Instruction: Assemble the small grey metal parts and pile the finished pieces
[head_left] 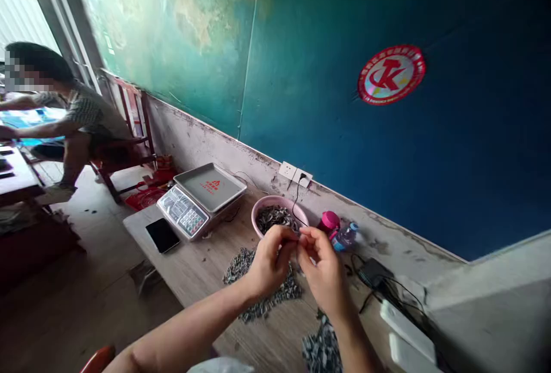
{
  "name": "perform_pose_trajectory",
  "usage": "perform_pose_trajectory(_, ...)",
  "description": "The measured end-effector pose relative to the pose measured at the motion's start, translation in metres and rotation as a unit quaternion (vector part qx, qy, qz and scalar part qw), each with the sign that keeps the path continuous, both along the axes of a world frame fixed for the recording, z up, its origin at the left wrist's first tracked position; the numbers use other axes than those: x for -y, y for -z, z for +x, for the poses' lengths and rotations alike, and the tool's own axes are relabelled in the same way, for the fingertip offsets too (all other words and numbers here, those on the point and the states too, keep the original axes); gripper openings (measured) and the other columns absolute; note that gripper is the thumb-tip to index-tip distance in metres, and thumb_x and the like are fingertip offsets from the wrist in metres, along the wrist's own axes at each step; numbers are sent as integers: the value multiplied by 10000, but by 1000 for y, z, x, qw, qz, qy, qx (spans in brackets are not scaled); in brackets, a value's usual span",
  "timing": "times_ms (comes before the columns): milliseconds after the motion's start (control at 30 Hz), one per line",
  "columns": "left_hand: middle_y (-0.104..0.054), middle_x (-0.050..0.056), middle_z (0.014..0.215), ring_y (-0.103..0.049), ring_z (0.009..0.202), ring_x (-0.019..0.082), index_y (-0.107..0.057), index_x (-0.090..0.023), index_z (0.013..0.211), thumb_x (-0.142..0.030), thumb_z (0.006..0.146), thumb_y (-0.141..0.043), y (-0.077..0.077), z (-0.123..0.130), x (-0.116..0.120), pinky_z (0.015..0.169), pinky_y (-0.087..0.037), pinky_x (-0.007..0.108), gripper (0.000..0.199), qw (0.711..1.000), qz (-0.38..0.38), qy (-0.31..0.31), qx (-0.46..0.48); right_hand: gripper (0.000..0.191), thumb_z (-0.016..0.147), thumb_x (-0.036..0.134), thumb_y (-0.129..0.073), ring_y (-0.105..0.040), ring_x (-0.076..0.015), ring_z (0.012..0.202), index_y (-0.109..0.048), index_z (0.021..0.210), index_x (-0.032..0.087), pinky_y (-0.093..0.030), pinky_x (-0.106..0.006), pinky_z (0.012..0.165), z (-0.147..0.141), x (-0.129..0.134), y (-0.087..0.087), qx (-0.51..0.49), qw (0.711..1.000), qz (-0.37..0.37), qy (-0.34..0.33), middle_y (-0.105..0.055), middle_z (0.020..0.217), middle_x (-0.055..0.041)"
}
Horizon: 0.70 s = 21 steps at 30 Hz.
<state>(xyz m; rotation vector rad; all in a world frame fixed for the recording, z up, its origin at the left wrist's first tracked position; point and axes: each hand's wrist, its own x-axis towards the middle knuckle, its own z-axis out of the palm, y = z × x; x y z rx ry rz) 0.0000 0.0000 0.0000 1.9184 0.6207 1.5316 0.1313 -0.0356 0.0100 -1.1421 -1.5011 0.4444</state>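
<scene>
Daylight glares from the doorway (26,11); hands (271,261) slightly blurred; edges warped.

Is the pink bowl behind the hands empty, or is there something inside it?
It is not empty: the pink bowl holds a low heap of small dark-and-pale pieces, and its pale pink inner wall shows above them.

The left forearm (185,333) and right forearm (355,344) are bare (perhaps white cloth (220,366) below).

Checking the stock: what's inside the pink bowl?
The pink bowl holds a heap of small grey and dark pieces; they cover its bottom, which cannot be seen.
</scene>
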Motion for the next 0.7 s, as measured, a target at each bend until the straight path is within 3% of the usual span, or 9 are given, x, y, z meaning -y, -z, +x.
perform_pose_trajectory(267, -534, 12, 794, -498, 727, 94, -495, -137, 877, -194, 844, -573, -9, 1, -4, 679, -426, 211, 101, 976, -136, 164, 46, 288, 853, 272, -542, -577, -139, 793, -479, 1128, 214, -494, -250, 722, 13, 4, -3, -78, 990, -82, -88, -567, 895, -30)
perform_pose_trajectory(333, -567, 22, 795, -526, 721, 100, -519, -133, 883, -211, 833, -595, -9, 0, -5, 671, -437, 215, 119, 973, -133, 185, 27, 282, 847, 284, -561, -569, -140, 812, -481, 1107, 212, -489, -250, 739, 17, 4, -1, -100, 985, -96, -100, -559, 898, -29)
perform_pose_trajectory(433, -616, 46, 824, -562, 746, 116, -582, -131, 919, -190, 813, -619, -10, -2, -6, 699, -444, 224, 126, 989, -25, 123, -72, 277, 836, 288, -579, -560, -144, 842, -487, 1085, 207, -485, -248, 756, 20, 3, 3, -113, 985, -100, -83, -551, 915, -31)
perform_pose_trajectory(533, -616, 65, 829, -563, 765, 125, -603, -123, 920, -173, 838, -576, -11, -2, -5, 712, -449, 229, 99, 987, 90, 38, -124, 266, 833, 290, -582, -553, -141, 838, -495, 1067, 200, -481, -239, 754, 19, 3, 7, -108, 988, -92, -62, -545, 905, -30)
perform_pose_trajectory(600, -607, 64, 819, -554, 755, 123, -593, -121, 903, -176, 849, -559, -10, -1, -2, 703, -452, 227, 84, 988, 103, 10, -115, 267, 834, 303, -585, -553, -138, 819, -494, 1062, 196, -482, -233, 736, 18, 4, 7, -116, 988, -89, -52, -550, 890, -29)
perform_pose_trajectory(700, -607, 44, 796, -548, 713, 112, -580, -129, 880, -206, 834, -593, -8, 2, 2, 667, -448, 216, 90, 994, 51, 2, -94, 284, 829, 314, -604, -559, -138, 806, -497, 1062, 190, -484, -234, 727, 18, 6, 7, -143, 985, -89, -49, -561, 876, -29)
